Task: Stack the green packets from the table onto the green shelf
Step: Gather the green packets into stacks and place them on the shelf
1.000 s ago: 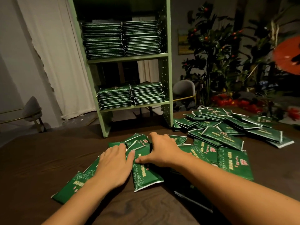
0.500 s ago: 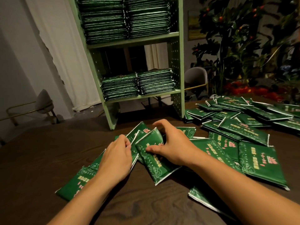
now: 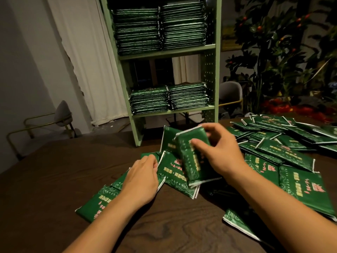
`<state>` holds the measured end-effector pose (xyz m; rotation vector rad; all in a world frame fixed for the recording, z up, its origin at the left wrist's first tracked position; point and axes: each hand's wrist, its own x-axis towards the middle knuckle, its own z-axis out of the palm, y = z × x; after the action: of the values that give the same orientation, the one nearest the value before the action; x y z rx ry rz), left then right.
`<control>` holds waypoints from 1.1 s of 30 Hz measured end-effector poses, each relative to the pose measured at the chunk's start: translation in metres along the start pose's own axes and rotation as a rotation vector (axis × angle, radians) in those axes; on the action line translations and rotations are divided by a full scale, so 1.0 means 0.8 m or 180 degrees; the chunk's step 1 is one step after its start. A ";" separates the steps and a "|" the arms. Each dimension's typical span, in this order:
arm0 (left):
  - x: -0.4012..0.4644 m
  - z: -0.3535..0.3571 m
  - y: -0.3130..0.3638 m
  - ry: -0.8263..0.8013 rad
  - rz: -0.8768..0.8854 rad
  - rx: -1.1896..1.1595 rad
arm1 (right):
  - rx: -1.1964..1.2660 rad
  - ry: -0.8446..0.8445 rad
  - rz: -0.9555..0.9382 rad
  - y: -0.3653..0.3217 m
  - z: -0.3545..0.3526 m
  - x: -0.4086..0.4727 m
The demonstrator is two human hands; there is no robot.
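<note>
Two hands are over the near middle of the dark wooden tabletop [image 3: 54, 179]. The right hand [image 3: 220, 152] grips one green packet [image 3: 191, 154], thumb on its printed face and fingers curled over its far top edge; the packet is tilted up off the pile and blurred. The left hand [image 3: 142, 179] lies knuckles up on the packets beside it, fingers curled at the white edge of a flat packet [image 3: 171, 172], so it looks to be pinching that edge, though the fingertips are hidden. One more packet [image 3: 94, 203] pokes out from under the left wrist toward the near left of the tabletop.

Loose packets [image 3: 284, 143] spread in an overlapping heap toward the right edge and far right corner, too many and too layered to count. Another lies near the front, right of centre, under the right forearm.

Past the far edge of the tabletop stands the green shelf [image 3: 209, 73] with two boards in view. Four stacks in all: two side by side on the upper board [image 3: 160, 28], tall, and two side by side on the lower board [image 3: 169, 98], shorter. The packets in each are too thin to count.

A white curtain [image 3: 82, 61] hangs on the left, with two chairs in view, one grey chair [image 3: 63, 114] at left and one behind the shelf on the right, plus a plant with small red fruit [image 3: 273, 42].
</note>
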<state>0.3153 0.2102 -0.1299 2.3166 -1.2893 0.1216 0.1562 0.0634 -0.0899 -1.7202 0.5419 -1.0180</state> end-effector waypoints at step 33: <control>-0.015 -0.040 0.033 -0.0345 -0.0692 -0.4128 | -0.1357 -0.0227 -0.1604 -0.001 0.009 -0.024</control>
<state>0.2920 0.2224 -0.0959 1.2873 -0.7313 -0.7087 0.1517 0.0823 -0.0975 -2.3384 0.2924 -1.2447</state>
